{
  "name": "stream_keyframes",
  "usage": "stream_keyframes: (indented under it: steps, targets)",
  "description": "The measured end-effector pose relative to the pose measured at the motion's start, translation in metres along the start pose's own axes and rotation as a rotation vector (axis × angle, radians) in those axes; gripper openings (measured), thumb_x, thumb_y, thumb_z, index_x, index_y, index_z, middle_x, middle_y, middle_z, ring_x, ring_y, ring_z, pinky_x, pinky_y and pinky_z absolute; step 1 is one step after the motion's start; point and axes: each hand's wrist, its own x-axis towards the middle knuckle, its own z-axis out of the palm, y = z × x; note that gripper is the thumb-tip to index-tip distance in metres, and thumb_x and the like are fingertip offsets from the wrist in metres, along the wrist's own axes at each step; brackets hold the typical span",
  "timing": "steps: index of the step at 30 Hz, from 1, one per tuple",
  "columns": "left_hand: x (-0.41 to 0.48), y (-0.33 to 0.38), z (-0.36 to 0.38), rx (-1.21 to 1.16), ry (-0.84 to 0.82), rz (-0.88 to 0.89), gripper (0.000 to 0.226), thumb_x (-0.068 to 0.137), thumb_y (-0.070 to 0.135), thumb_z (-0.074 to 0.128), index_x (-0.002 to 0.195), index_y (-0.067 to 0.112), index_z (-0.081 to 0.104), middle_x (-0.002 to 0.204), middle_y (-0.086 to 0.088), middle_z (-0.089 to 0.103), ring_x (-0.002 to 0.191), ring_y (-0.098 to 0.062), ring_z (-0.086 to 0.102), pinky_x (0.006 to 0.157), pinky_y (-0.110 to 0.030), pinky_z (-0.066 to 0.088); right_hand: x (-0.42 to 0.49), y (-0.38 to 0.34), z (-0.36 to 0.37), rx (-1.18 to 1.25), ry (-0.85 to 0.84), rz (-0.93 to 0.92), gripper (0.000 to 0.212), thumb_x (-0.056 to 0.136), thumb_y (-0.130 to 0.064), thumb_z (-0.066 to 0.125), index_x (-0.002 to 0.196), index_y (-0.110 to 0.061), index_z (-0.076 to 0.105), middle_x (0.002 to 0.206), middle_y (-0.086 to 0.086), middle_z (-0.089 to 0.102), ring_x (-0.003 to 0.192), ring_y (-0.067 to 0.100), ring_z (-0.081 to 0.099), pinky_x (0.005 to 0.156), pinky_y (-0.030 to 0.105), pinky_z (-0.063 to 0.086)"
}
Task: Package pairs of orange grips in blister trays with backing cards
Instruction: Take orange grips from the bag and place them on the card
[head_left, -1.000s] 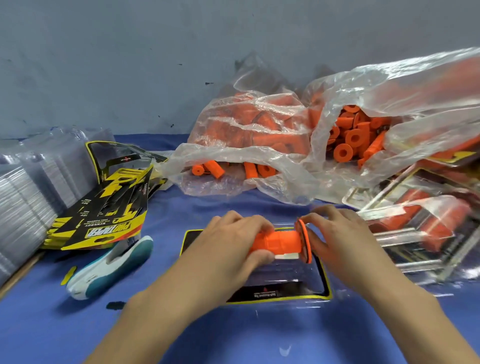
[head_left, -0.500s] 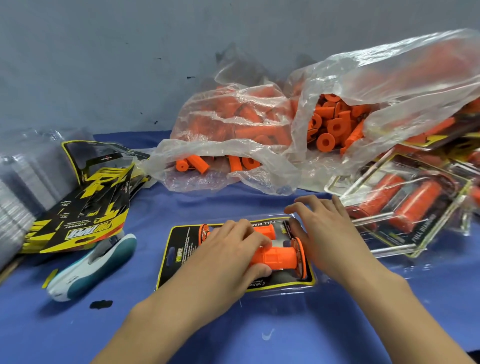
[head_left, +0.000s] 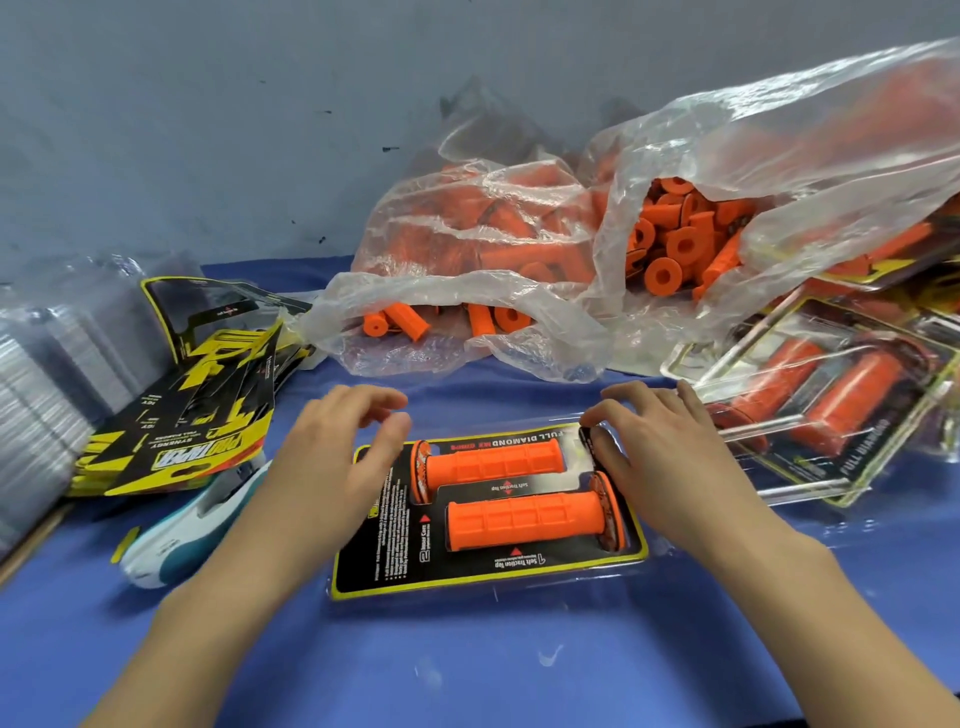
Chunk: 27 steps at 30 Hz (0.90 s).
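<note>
Two orange grips (head_left: 506, 491) lie in one blister tray (head_left: 488, 579), left hand (head_left: 332, 462) and right hand (head_left: 670, 457) loose, empty.

Hands: two, left hand (head_left: 337, 457), right hand (head_left: 670, 457)
Grips in front tray: two, far grip (head_left: 491, 462), near grip (head_left: 524, 519)
Plastic bags of grips: two, left bag (head_left: 467, 260), right bag (head_left: 779, 156)
Staplers: one stapler (head_left: 176, 540)

two orange grips lie side by side in a clear blister tray (head_left: 641, 564) over a black-and-yellow backing card (head_left: 384, 540) on the blue table (head_left: 467, 670): the far grip (head_left: 488, 462) and the near grip (head_left: 524, 517). the left hand (head_left: 332, 467) hovers at the tray's left end, fingers loosely bent. the right hand (head_left: 665, 457) has its fingertips at the tray's far right corner. clear bags of grips (head_left: 519, 249) sit far behind, spare cards (head_left: 202, 415) at left, a packed tray (head_left: 831, 400) at right.
</note>
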Motion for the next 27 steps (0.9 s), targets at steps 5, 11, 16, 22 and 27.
stream_keyframes:
  steps: [5, 11, 16, 22, 27]
  targets:
    - [-0.015, -0.022, 0.005, 0.009, -0.06, -0.288, 0.036, 0.097, 0.037, 0.055, 0.131, 0.027, 0.05, 0.119, 0.006, 0.045, 0.103, -0.012, 0.053, 0.089, -0.032, 0.04, 0.0, -0.001, -0.001, -0.009, 0.003, -0.006, 0.03, 0.102, -0.039, 0.037, 0.123, -0.034, 0.059, 0.137, -0.006, 0.049, 0.129, 0.022, 0.045, 0.12, 0.047, 0.011]
    - [-0.029, -0.033, 0.008, 0.003, -0.128, -0.414, 0.047, 0.094, 0.05, 0.053, 0.134, 0.03, 0.041, 0.096, 0.012, 0.059, 0.081, -0.01, 0.06, 0.074, -0.035, 0.045, -0.002, -0.003, -0.002, -0.027, -0.007, -0.008, 0.032, 0.101, -0.042, 0.036, 0.123, -0.035, 0.059, 0.137, -0.006, 0.049, 0.129, 0.021, 0.044, 0.12, 0.047, 0.01]
    - [-0.034, -0.037, 0.008, -0.001, -0.205, -0.401, 0.058, 0.092, 0.056, 0.053, 0.141, 0.033, 0.033, 0.074, 0.008, 0.061, 0.072, 0.005, 0.058, 0.06, -0.02, 0.039, -0.002, -0.004, -0.002, -0.022, 0.008, -0.005, 0.031, 0.1, -0.042, 0.038, 0.119, -0.034, 0.061, 0.132, -0.007, 0.052, 0.127, 0.021, 0.046, 0.12, 0.046, 0.012]
    - [-0.035, -0.042, 0.002, -0.051, -0.234, -0.372, 0.051, 0.096, 0.047, 0.054, 0.141, 0.034, 0.033, 0.078, 0.002, 0.064, 0.073, 0.002, 0.058, 0.076, -0.03, 0.047, -0.002, -0.003, 0.002, 0.04, 0.089, -0.007, 0.013, 0.094, -0.029, 0.058, 0.102, -0.028, 0.069, 0.117, -0.001, 0.062, 0.114, 0.028, 0.052, 0.116, 0.048, 0.021]
    - [-0.036, -0.048, 0.004, -0.104, -0.225, -0.373, 0.04, 0.1, 0.045, 0.046, 0.138, 0.033, 0.037, 0.074, 0.012, 0.065, 0.071, -0.002, 0.059, 0.072, -0.03, 0.047, -0.001, -0.002, 0.004, 0.034, 0.165, -0.038, 0.011, 0.091, -0.023, 0.063, 0.097, -0.022, 0.072, 0.109, 0.003, 0.066, 0.106, 0.033, 0.056, 0.109, 0.054, 0.032]
